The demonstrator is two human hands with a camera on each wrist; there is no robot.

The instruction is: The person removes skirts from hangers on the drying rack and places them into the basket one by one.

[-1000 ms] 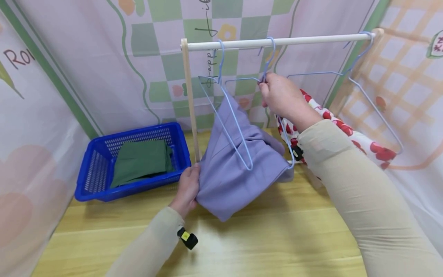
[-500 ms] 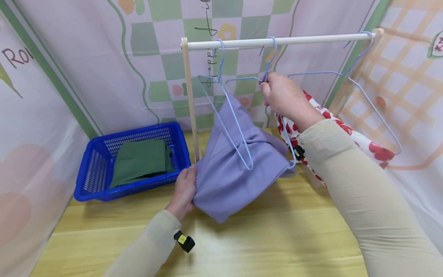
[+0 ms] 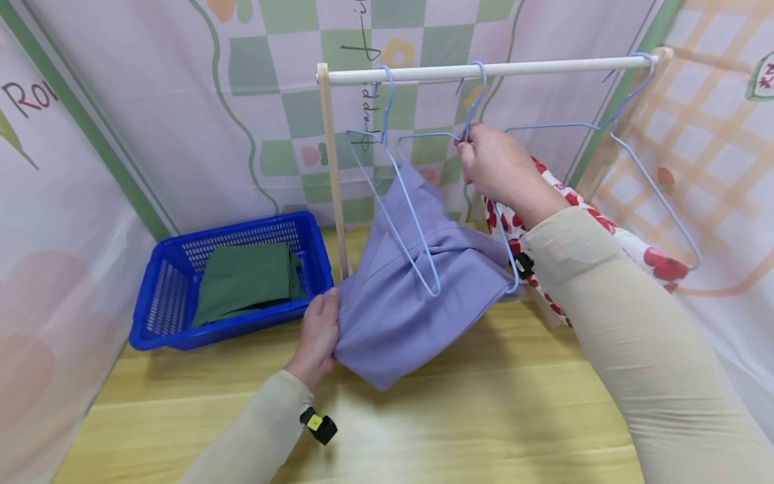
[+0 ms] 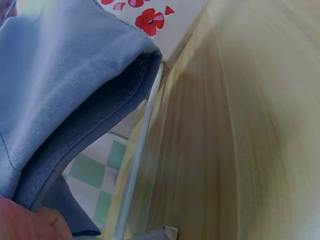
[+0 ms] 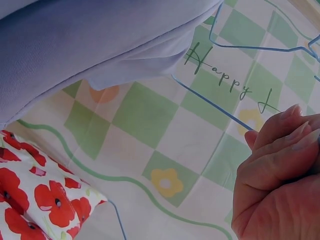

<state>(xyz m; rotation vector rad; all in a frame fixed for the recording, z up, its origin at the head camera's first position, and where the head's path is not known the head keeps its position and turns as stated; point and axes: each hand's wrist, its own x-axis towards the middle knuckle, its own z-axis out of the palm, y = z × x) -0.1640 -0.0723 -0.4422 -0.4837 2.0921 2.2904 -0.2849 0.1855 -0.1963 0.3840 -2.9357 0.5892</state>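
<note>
A lavender garment [image 3: 405,329] with a stitched hem hangs draped over the middle blue wire hanger [image 3: 469,119], whose hook is on the rod. My right hand [image 3: 502,165] grips that hanger at its neck, just below the hook. At the garment's lower left edge, my left hand [image 3: 316,336] pinches the cloth and pulls it out to the left. In the left wrist view the hem opening of the garment [image 4: 75,90] gapes above the fingers. The right wrist view shows the right hand [image 5: 280,185] with curled fingers, the garment across the upper left.
Another blue hanger [image 3: 428,255] hangs bare in front of the garment. A white garment with red flowers [image 3: 665,265] hangs from the hanger [image 3: 659,191] at the right. The white rod [image 3: 544,67] spans the rack. A blue basket [image 3: 230,327] holds folded green cloth [image 3: 244,279].
My left hand has drawn the garment's edge slightly left and down. The middle hanger and my right hand have shifted a little to the right.
</note>
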